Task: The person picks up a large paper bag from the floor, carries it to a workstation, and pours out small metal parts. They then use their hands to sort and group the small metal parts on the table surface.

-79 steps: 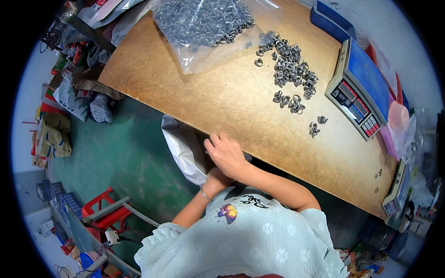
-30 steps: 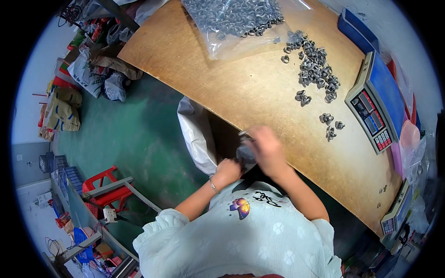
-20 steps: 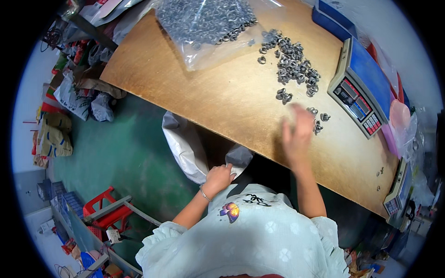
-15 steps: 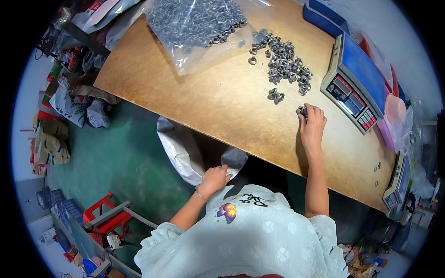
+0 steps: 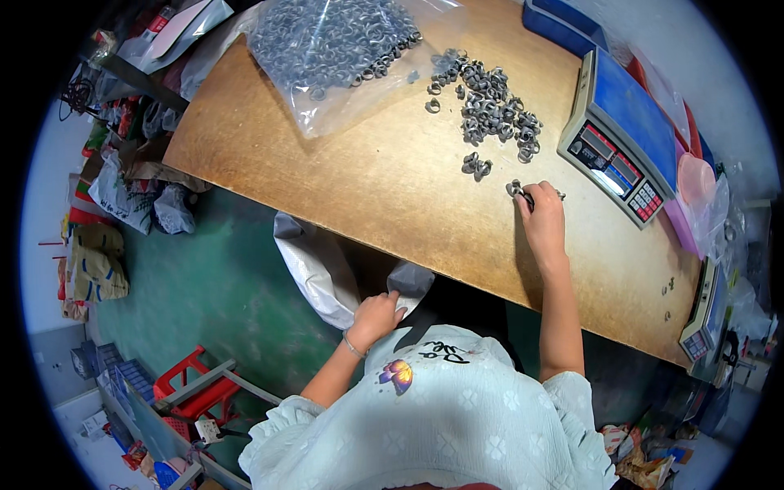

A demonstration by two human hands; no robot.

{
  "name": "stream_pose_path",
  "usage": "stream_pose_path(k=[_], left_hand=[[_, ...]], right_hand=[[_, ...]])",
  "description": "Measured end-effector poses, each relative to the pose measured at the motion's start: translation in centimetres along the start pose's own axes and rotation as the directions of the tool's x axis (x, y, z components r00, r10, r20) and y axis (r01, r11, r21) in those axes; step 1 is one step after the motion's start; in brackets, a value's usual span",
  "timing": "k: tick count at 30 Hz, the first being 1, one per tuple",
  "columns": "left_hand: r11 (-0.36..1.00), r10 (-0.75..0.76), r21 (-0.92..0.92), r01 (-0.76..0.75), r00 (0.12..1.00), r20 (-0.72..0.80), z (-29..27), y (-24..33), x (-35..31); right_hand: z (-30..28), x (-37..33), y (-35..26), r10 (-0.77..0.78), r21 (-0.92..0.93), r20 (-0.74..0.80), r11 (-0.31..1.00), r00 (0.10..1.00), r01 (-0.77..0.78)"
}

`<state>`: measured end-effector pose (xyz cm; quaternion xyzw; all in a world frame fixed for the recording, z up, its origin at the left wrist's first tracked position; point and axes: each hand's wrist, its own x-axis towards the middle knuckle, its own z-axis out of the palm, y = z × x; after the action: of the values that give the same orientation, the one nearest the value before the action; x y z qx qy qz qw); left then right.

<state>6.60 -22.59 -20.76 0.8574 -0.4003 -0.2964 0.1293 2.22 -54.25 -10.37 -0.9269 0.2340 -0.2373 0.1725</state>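
Observation:
My right hand is down on the wooden table, its fingers curled over a few small grey metal rings. Some of these rings stick out on both sides of the fingers. Just beyond the hand lie a small cluster of rings and a larger loose heap of them. Below the table's near edge, my left hand grips the rim of a white woven sack. The sack hangs with its mouth spread, and its inside is dark.
A clear plastic bag full of rings lies at the far side. A weighing scale with a blue pan stands right of the heap, near a blue bin. A second scale sits at the right corner. A red stool stands lower left.
The view has shifted slightly. Rings now show on both sides of my right fingers, where before they showed only at the left. My left hand keeps its grip on the sack.

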Motion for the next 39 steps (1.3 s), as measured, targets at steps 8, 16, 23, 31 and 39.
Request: stream_pose_path(k=[8, 16, 23, 31, 39], left_hand=[[1.0, -0.017, -0.02, 0.016, 0.999, -0.027, -0.1, -0.1, -0.5], [0.992, 0.074, 0.101, -0.07, 0.997, -0.033, 0.6, 0.2, -0.4], [0.999, -0.016, 0.027, 0.017, 0.999, -0.034, 0.7, -0.1, -0.8], [0.999, 0.019, 0.037, -0.02, 1.0, 0.024, 0.2, 0.6, 0.1], [0.999, -0.021, 0.03, 0.021, 1.0, 0.012, 0.3, 0.2, -0.3]], right_hand=[[-1.4, -0.2, -3.4, 0.345, 0.733, 0.454, 0.38, 0.822, -0.564], [6.8, -7.9, -15.5, -0.376, 0.546, 0.456, 0.834, 0.807, 0.08], [2.4, -5.3, -12.0, -0.232, 0.458, 0.2, 0.881, 0.952, 0.118], [1.1, 0.2, -1.9, 0.104, -0.261, 0.082, 0.962, 0.991, -0.079], [-5.8, 0.6, 2.0, 0.511, 0.764, 0.256, 0.413, 0.821, -0.496]])
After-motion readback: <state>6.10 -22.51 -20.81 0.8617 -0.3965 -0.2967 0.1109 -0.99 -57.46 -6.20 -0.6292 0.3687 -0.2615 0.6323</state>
